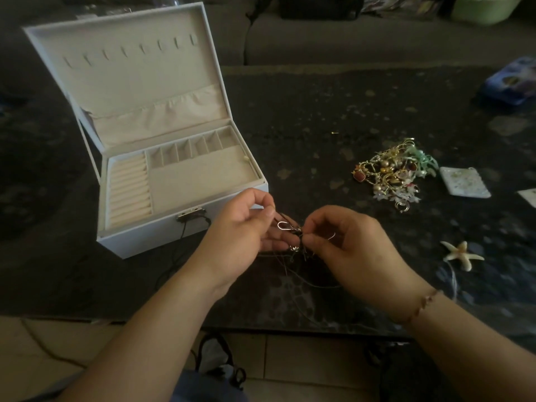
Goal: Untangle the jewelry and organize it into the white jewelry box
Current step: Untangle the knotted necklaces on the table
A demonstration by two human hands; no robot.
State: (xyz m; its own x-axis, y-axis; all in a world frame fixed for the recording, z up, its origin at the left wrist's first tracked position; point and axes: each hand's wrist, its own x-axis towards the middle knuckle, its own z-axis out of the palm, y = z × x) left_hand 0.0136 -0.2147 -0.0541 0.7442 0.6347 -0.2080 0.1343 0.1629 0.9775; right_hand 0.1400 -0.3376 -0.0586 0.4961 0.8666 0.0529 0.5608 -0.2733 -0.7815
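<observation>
Untangling of knotted cords was under way above the dark counter (pixel 348 111).

A tangle of thin cords (pixel 293 248) with a silver clasp (pixel 282 225) was pinched between the left hand (pixel 246 227) and the right hand (pixel 342 242), each grip closed on it. Just behind the left grip the white jewelry box (pixel 150 239) was stood open. Beyond the right grip a jewelry pile (pixel 391 172) was heaped, and a starfish pendant (pixel 461 255) was laid to its right.

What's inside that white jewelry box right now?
The white jewelry box shows bare beige lining: ring rolls, small divided compartments and one wide tray, with no jewelry visible. Anything beneath the top tray is covered.
</observation>
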